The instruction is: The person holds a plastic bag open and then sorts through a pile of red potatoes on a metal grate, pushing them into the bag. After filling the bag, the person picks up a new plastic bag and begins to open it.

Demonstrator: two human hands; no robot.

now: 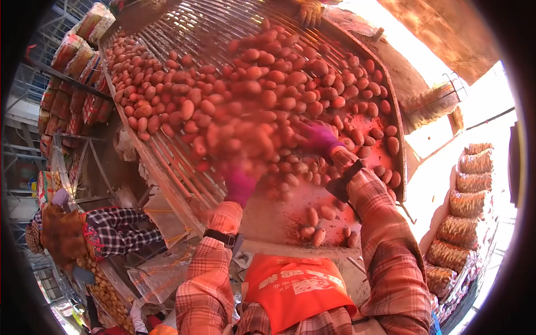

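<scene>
Many reddish potatoes lie heaped on a slatted metal sorting table. My left hand, in a purple glove, is at the near edge of the heap, touching or just short of the potatoes. A blur over the middle of the view hides its fingers. To the right, my right hand, also gloved in purple, reaches into the heap with its fingers stretched out against the potatoes. Closer to me, several loose potatoes rest on the dusty flat part of the table.
Across the table, another person's yellow-gloved hand is at the slats. At lower left a person in checked trousers bends near pale potatoes. Stacked sacks stand at upper left; filled sacks line the right.
</scene>
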